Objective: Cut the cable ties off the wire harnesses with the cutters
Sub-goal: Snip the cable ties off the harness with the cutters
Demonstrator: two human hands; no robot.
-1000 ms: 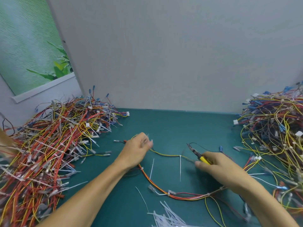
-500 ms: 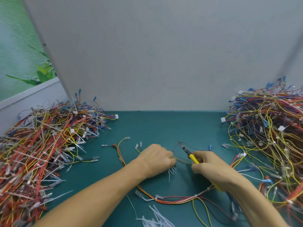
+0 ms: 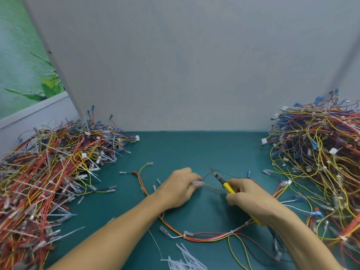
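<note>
One wire harness (image 3: 206, 235) of red, orange and yellow wires lies looped on the green mat between my arms, with white cable ties on its lower run. My left hand (image 3: 178, 187) is curled and pinches a small bunch of white cut ties and thin wires at its fingertips. My right hand (image 3: 251, 201) grips the yellow-handled cutters (image 3: 222, 180), whose dark jaws point up and left, just right of my left fingertips. A thin yellow wire runs between both hands.
A big heap of harnesses (image 3: 48, 172) covers the left of the mat and another heap (image 3: 319, 162) fills the right. Cut white tie scraps (image 3: 185, 259) lie at the near edge. A grey partition wall (image 3: 185, 65) stands close behind.
My left hand came back from the left to the middle and closed on the small white bunch. The right hand with the cutters stayed almost in place. The view shifted slightly.
</note>
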